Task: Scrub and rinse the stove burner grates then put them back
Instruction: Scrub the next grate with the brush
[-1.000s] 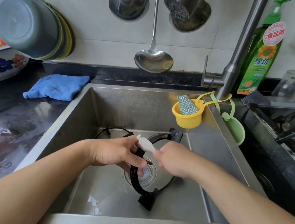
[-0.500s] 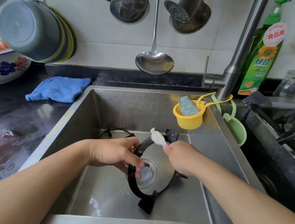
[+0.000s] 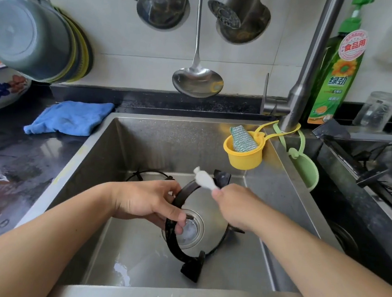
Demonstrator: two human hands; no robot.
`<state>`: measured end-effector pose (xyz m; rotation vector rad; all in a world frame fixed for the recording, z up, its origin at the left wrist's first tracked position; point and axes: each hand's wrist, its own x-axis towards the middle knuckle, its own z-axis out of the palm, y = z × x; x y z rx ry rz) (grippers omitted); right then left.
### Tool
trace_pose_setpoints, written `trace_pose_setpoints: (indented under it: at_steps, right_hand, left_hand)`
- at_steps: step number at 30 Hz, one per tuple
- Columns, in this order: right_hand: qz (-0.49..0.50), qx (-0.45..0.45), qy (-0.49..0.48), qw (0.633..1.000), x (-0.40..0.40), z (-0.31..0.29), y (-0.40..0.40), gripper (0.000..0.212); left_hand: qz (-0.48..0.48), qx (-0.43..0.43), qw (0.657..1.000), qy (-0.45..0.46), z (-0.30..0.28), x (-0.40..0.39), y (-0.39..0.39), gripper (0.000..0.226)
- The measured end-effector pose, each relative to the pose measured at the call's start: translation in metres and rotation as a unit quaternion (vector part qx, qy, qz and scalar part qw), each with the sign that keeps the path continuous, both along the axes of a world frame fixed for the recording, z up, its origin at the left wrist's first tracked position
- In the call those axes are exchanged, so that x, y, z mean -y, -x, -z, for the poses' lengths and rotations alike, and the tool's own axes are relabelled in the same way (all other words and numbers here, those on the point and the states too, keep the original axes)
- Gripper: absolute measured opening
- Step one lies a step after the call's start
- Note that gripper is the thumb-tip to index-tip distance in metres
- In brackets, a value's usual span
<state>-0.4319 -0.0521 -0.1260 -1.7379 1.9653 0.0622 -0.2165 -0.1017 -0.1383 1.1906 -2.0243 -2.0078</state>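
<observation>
A black round burner grate [image 3: 179,251] stands tilted in the steel sink [image 3: 142,142], over the drain. My left hand [image 3: 146,201] grips its left rim, thumb curled over the ring. My right hand [image 3: 234,206] holds a small white brush [image 3: 203,178] whose head points up and left, just above the grate's top rim. A second, thinner black grate [image 3: 149,174] lies flat at the back of the basin, partly hidden behind my left hand.
A yellow cup with a scouring pad [image 3: 242,148] and a green cup [image 3: 306,168] hang from the faucet [image 3: 304,87]. Green dish soap bottle [image 3: 337,74] stands behind. A blue cloth [image 3: 71,117] lies on the wet black counter. Ladles hang on the wall. The stove [image 3: 370,173] is at right.
My right hand has moved the brush up and right along the grate's rim, from near my left thumb to the top. The grate has tipped a little; my left hand keeps its hold.
</observation>
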Motion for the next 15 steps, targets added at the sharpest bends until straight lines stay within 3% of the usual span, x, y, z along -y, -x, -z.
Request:
trace_pose_setpoints:
  at_steps: [2,5,7,10,12,15]
  right_hand:
    - [0.039,0.020,-0.004,0.999,0.001,-0.007,0.011,0.041]
    - [0.030,0.004,-0.040,0.999,0.002,-0.003,0.012,0.032]
    - [0.040,0.011,-0.048,0.998,0.004,0.003,0.009,0.029]
    - [0.090,0.106,-0.013,0.990,0.008,0.007,0.010,0.045]
    - [0.101,0.159,0.019,0.982,0.007,0.002,0.006,0.034]
    - [0.145,0.228,0.060,0.961,0.010,0.000,0.007,0.026]
  left_hand:
    - [0.019,0.012,1.000,-0.012,0.000,-0.003,-0.002,0.074]
    - [0.011,0.034,0.999,-0.013,-0.002,-0.005,-0.004,0.069]
    - [-0.029,0.040,0.999,-0.014,-0.003,-0.006,0.001,0.059]
    - [-0.096,0.071,0.992,0.050,-0.002,-0.010,0.021,0.032]
    - [-0.140,0.086,0.980,0.108,0.003,-0.008,0.032,0.012]
    - [-0.202,0.078,0.972,0.091,0.008,-0.005,0.038,0.004]
